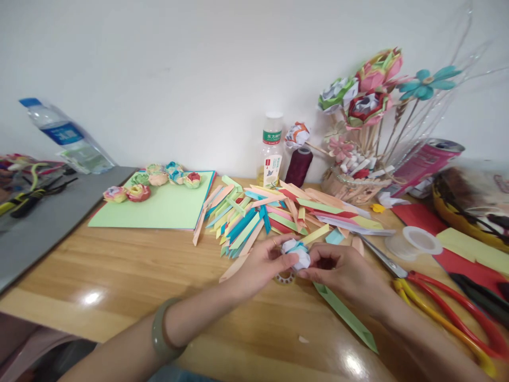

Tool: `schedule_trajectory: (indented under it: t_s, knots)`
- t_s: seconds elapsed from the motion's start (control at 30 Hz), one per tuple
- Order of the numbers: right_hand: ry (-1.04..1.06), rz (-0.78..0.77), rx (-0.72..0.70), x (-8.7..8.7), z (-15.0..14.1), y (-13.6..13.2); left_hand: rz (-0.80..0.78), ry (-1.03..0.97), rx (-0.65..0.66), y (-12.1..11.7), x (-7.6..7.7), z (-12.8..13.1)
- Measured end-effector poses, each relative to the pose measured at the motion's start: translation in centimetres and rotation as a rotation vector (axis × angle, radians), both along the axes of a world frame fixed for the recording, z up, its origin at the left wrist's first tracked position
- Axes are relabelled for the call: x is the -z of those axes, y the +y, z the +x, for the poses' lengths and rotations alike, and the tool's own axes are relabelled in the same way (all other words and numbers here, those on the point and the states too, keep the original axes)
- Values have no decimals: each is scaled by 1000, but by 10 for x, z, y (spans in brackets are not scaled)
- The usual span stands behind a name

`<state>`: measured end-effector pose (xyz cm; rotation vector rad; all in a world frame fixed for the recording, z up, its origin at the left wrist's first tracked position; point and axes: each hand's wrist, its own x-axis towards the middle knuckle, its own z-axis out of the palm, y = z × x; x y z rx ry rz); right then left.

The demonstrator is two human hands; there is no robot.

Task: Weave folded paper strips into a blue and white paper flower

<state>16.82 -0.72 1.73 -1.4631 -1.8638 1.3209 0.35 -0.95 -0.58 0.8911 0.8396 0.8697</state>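
Between my two hands is a small folded paper flower, white with some blue. My left hand pinches it from the left, thumb in front. On the other side, the fingertips of my right hand are closed at the flower's lower right edge. A roll of tape lies on the table just under the flower. One green folded paper strip rests below my right hand. Right behind my hands spreads a pile of coloured folded strips.
Finished paper flowers sit on green paper sheets at left. Scissors and a clear spool lie right. Behind stand a bottle, maroon thread and a flower basket. A water bottle leans against the wall.
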Motion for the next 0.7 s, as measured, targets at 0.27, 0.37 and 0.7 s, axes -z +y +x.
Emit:
schedule_trajectory:
  t_s: [0.27, 0.37, 0.7]
  knots:
    - [36, 67, -54, -10, 3, 0, -35, -19, -35, 0, 0, 1]
    - [15, 97, -61, -9, 4, 2, -35, -24, -27, 0, 0, 1]
    - [-45, 157, -60, -7, 1, 0, -69, -115, -41, 0, 3, 2]
